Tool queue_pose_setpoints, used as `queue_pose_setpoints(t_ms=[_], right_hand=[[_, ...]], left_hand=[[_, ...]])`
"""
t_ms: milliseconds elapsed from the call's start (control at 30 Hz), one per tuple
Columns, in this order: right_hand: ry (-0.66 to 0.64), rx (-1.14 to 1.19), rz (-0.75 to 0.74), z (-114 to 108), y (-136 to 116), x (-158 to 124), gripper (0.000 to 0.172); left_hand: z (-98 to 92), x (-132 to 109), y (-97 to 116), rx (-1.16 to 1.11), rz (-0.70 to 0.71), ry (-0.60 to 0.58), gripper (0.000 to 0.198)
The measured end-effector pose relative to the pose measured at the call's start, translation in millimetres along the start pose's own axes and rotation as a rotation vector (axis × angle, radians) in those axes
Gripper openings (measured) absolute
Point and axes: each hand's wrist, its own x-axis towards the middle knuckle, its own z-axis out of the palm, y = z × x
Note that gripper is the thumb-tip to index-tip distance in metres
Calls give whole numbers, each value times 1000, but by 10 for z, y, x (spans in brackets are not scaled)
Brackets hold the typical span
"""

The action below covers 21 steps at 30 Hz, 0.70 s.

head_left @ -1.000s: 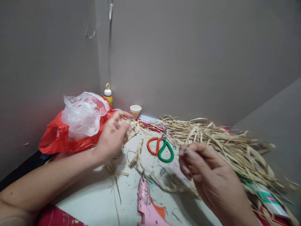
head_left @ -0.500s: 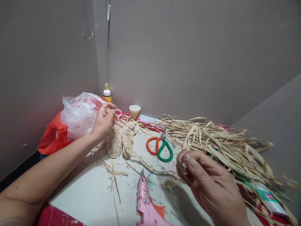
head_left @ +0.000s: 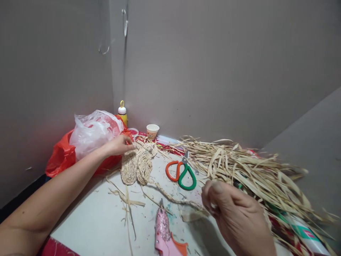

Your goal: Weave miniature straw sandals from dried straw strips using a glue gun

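Note:
A woven piece of twisted straw cord (head_left: 144, 165), coiled into rounded lobes, lies left of centre on a white board (head_left: 98, 217). My left hand (head_left: 121, 144) is over its upper left edge, fingers apart and loosely bent. Whether the fingertips touch it is unclear. A twisted cord (head_left: 174, 200) runs from the piece towards my right hand (head_left: 237, 213) and passes out of sight there. Thumb and fingers of that hand are pinched together, hiding whatever lies between them. A pink glue gun (head_left: 163, 231) lies between my hands, its nozzle pointing away.
Scissors with orange and green handles (head_left: 188, 176) lie beyond the glue gun. Dry straw strips (head_left: 247, 167) are heaped at right, partly over a white and green tube (head_left: 306, 231). Plastic bags (head_left: 92, 133), a yellow bottle (head_left: 122, 115) and a paper cup (head_left: 152, 131) stand near grey walls.
My left hand has come down from beside the bags to the woven piece, its fingers loosening. My right hand stays pinched, turned slightly. The view has tilted up a little.

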Motion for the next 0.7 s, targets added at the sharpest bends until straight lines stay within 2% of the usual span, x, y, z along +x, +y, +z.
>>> queue_pose_setpoints(t_ms=[100, 133, 367, 467, 567, 700], right_hand=[[-94, 31, 38, 44, 12, 33, 22], [-108, 40, 54, 59, 18, 43, 21], [-22, 28, 132, 101, 41, 52, 36], [-14, 74, 172, 127, 2, 27, 46], [-54, 56, 201, 157, -30, 2, 53], [-91, 35, 188, 182, -29, -11, 51]], left_hand=[[14, -10, -5, -24, -32, -78, 17], [21, -18, 19, -51, -27, -75, 16], [4, -97, 339, -423, 77, 64, 2], [1, -110, 407, -613, 42, 35, 2], [21, -123, 417, -771, -6, 5, 12], [60, -148, 412, -898, -50, -61, 24]])
